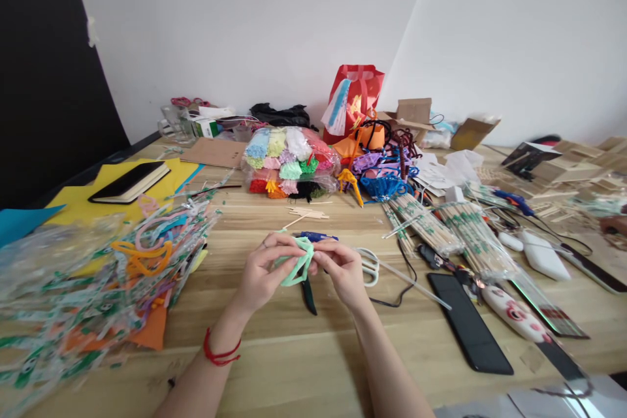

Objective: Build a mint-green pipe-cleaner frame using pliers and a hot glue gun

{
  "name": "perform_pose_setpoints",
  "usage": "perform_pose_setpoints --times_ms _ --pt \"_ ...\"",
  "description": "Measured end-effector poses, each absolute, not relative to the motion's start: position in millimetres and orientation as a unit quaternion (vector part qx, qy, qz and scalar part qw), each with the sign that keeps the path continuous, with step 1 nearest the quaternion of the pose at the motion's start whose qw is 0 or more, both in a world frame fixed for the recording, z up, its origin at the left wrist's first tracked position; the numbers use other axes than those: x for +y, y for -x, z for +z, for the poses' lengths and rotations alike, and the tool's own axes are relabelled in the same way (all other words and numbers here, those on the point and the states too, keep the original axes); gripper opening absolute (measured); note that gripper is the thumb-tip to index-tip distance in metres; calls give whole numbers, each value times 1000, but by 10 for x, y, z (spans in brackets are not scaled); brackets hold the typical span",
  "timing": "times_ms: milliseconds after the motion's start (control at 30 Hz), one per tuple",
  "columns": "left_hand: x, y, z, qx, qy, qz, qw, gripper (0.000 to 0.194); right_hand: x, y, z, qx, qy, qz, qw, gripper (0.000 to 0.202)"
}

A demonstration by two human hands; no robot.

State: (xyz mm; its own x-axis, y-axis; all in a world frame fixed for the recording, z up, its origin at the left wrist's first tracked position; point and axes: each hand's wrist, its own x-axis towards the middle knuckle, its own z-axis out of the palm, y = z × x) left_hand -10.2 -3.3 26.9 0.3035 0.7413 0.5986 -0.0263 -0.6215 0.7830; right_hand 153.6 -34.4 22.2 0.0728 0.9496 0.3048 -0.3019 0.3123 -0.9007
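Above the middle of the table, my left hand (268,269) pinches a mint-green fuzzy pipe cleaner shape (300,266) bent into an open, angular frame. The fingers of my right hand (341,269) are closed on its right side. Below the hands lies a blue and black tool (319,236), partly covered, so its kind is unclear. White scissor handles (371,268) show just right of my right hand. Small wooden sticks (307,213) rest beyond my fingers.
A plastic bag of coloured pipe cleaners (291,166) sits behind. Heaped plastic wrappers (122,274) cover the left side, near a black notebook (131,183). To the right lie packed wooden sticks (475,238) and a black phone (469,323). A red bag (355,101) stands by the wall.
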Motion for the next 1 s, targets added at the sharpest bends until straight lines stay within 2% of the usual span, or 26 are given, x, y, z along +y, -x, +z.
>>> perform_pose_setpoints --times_ms 633,1000 --pt "-23 111 227 240 -736 516 366 18 -332 -1559 224 -478 365 493 629 15" --pt "-16 122 198 249 -735 516 362 16 -336 -1559 193 -479 345 489 642 11"
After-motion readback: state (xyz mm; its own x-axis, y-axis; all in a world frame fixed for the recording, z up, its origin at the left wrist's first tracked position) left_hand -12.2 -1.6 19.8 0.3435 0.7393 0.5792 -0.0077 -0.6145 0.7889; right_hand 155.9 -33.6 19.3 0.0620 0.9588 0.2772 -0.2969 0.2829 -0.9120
